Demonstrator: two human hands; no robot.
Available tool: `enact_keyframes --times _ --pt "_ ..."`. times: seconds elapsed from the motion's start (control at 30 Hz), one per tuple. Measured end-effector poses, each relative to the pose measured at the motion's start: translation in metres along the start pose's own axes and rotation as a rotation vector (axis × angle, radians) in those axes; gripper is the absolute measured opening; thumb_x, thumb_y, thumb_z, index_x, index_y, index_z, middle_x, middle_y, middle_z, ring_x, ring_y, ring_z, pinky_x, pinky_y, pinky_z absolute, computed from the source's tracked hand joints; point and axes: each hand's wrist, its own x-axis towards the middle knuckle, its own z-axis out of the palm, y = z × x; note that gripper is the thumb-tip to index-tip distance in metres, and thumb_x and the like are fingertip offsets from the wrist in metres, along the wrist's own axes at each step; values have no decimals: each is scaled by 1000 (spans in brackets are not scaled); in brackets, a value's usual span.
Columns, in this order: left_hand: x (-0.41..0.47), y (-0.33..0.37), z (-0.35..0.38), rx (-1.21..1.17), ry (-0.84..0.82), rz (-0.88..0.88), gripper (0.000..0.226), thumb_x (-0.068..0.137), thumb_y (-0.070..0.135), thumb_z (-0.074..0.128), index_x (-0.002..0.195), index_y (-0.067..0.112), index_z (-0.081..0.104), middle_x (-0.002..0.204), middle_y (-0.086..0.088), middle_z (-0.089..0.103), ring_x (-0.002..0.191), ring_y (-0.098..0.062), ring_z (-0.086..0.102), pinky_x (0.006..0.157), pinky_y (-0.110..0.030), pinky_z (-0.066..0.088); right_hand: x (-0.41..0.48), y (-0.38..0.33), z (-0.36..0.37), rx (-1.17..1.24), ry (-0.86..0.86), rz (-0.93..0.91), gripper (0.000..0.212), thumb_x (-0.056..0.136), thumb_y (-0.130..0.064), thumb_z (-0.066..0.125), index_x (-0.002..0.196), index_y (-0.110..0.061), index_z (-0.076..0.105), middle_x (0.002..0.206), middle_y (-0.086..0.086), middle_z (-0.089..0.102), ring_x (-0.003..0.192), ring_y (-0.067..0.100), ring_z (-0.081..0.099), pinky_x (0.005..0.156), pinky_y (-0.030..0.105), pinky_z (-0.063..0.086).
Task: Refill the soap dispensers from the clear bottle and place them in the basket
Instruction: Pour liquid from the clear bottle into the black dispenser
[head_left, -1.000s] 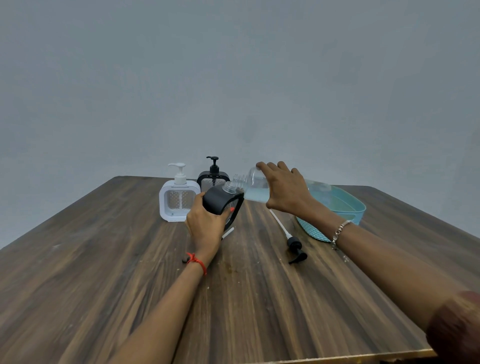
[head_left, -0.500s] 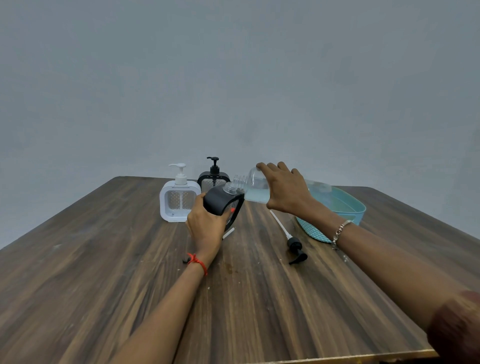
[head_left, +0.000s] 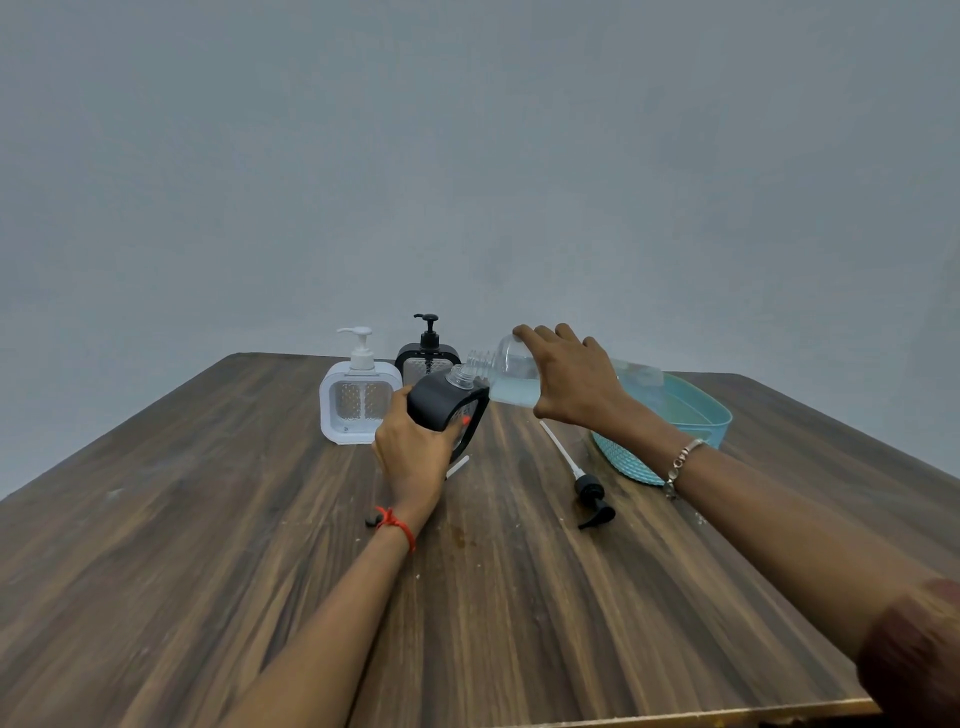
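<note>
A black soap dispenser (head_left: 447, 402) without its pump is gripped by the left hand (head_left: 415, 457), whose fingers and thumb are curled around its body. It is held above the tabletop (head_left: 260, 571), not far from the middle of the far edge, and is tilted so that its open neck points up and to the right. The clear bottle (head_left: 511, 371) is gripped from above by the right hand (head_left: 571, 379), with the fingers curled over its rounded body. It is held almost horizontal, with its threaded mouth just beside the neck of the dispenser. Pale liquid is seen along the lower side of the bottle, but whether it flows cannot be told. The step in hand is judged to be the pouring. To do it well, the 2 openings should be brought together, with the mouth of the bottle above the neck. The base of the bottle should then be raised slowly, so that a thin stream is made and nothing is spilled on the wood. 1 white dispenser (head_left: 358, 402) and 1 more black dispenser (head_left: 427, 358) are standing near the far edge, both with pumps on. A loose black pump (head_left: 589, 491) with its tube is lying between the hands and the teal basket (head_left: 631, 465), which is placed towards the far right corner and holds no dispenser yet.
</note>
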Motion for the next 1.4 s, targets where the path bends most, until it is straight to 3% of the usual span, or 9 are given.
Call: enact_keyframes --times 0.73,1.03,1.17,1.3,1.4 --pt "2 -3 1 -17 -14 -32 60 61 21 86 112 7 58 104 -11 66 98 -28 59 77 -29 43 1 3 4 124 7 35 82 61 -19 74 132 -16 34 115 5 54 107 26 47 74 33 39" --pt "13 -8 -3 -96 -72 -78 63 58 23 88 113 10 60 100 -4 65 90 -16 57 76 -25 46 14 10 13 752 189 223 81 47 -12 88 115 -14 44 101 4 51 86 18 49 58 21 37" --pt "20 -14 -5 -96 -92 -93 65 56 24 89 113 11 60 104 -7 67 96 -22 61 84 -36 52 17 15 23 1056 213 368 83 46 -7 89 117 -16 46 101 2 57 88 20 55 66 27 46" --pt "29 -20 -9 -139 -62 -138 61 54 22 89 108 12 61 98 -3 67 94 -22 63 83 -35 53 20 21 41 1295 168 440 80 46 8 84 113 -19 51 102 4 61 101 27 59 84 41 54" --pt "34 -23 -12 -167 -38 -160 59 55 20 89 107 11 62 96 -2 67 93 -22 64 82 -33 52 19 24 54 1389 131 459 77 47 14 81 111 -17 53 101 3 63 99 25 60 77 33 56"
